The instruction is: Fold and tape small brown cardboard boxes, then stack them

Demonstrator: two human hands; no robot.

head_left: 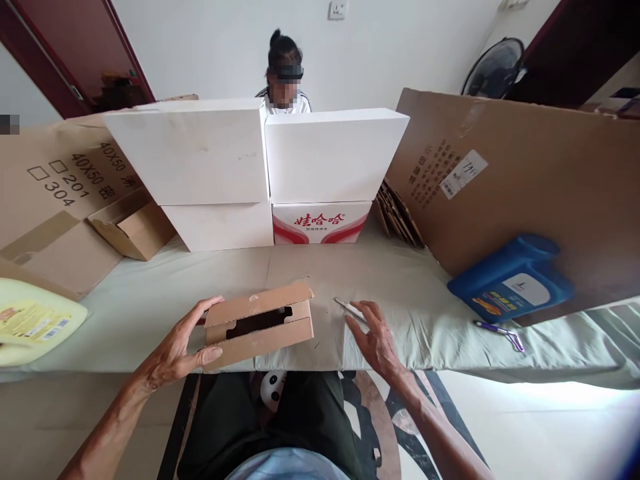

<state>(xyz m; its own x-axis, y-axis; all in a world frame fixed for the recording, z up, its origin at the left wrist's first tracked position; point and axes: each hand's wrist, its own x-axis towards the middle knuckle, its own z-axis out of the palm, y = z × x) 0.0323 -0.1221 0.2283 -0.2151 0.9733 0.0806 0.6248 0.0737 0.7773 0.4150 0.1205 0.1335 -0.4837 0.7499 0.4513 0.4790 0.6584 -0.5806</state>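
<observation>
A small brown cardboard box (260, 325) lies on the table's near edge, its top flap partly open with a dark gap showing. My left hand (177, 350) grips the box's left end, thumb below and fingers curled over the top corner. My right hand (374, 337) rests flat on the pale green tablecloth (210, 280) to the right of the box, fingers spread and touching a thin silver tool (347, 308).
White boxes (200, 160) and a red-printed box (320, 222) are stacked at the back, with a person seated behind them. Flat cardboard sheets lean at left and right (525, 180). A blue jug (513, 277), a purple-handled tool (500, 331) and a yellow bottle (30, 320) lie nearby.
</observation>
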